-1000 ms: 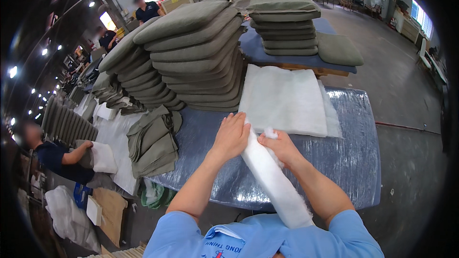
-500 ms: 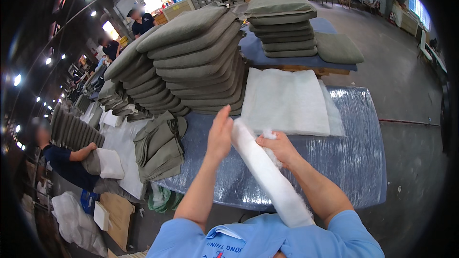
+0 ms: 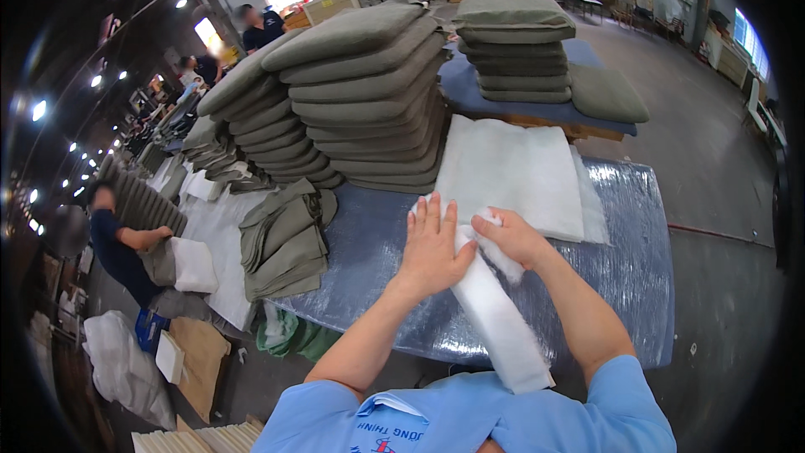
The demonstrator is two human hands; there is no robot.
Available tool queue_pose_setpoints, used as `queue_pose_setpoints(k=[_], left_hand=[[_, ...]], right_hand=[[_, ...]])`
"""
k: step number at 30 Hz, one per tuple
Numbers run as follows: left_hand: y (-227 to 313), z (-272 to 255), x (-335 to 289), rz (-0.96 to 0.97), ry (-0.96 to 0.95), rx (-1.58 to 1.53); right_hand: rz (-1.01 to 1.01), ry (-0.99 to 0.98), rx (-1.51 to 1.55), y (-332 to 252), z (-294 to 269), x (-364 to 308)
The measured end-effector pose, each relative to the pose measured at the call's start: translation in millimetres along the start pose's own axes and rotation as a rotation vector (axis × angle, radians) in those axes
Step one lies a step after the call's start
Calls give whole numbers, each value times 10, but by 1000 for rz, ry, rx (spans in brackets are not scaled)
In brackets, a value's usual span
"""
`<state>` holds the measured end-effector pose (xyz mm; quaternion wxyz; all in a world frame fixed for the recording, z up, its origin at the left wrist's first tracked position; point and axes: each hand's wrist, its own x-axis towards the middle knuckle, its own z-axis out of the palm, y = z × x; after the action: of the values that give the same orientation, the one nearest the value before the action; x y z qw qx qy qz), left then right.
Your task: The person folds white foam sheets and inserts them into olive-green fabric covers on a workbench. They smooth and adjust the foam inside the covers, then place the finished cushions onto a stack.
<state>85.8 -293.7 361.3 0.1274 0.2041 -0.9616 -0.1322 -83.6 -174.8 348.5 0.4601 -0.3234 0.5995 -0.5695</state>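
Padding strip (image 3: 501,327), white and fluffy, seen slanting from the person's front toward the middle of the wrapped blue surface (image 3: 612,294). At its far end lies the left hand (image 3: 432,247), fingers straight and slightly spread, pressed flat, the thumb over the strip; whether the palm grips is hidden. Just right of the strip, the right hand (image 3: 516,239) has its fingers curled closed about a tuft of white fluff (image 3: 506,263), part of which hangs below them. Beyond the strip: layered white sheets (image 3: 511,169), roughly square. Left of the strip, well apart: folded grey-green cloth (image 3: 285,243). Beyond the strip and to its left: a tall stack of grey-green cushions (image 3: 365,92). Farther beyond the strip: a shorter cushion stack (image 3: 518,50), with a single cushion (image 3: 610,94) at its right. Far left of the strip: a co-worker (image 3: 122,243) in dark clothing, holding a white pad (image 3: 194,265) partly inside a grey-green cover.
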Motion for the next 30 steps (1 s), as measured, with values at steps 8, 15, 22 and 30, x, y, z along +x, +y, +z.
queue_pose_setpoints(k=[8, 15, 22, 30], left_hand=[[19, -50, -37, -4, -54, 116], [138, -91, 20, 14, -67, 148], [28, -147, -152, -72, -102, 111], [141, -148, -134, -64, -23, 91]], right_hand=[[70, 78, 6, 255, 274, 51], [-21, 161, -399, 1027, -147, 137], [-229, 135, 159, 450, 170, -9], [-184, 96, -120, 1072, 27, -285]])
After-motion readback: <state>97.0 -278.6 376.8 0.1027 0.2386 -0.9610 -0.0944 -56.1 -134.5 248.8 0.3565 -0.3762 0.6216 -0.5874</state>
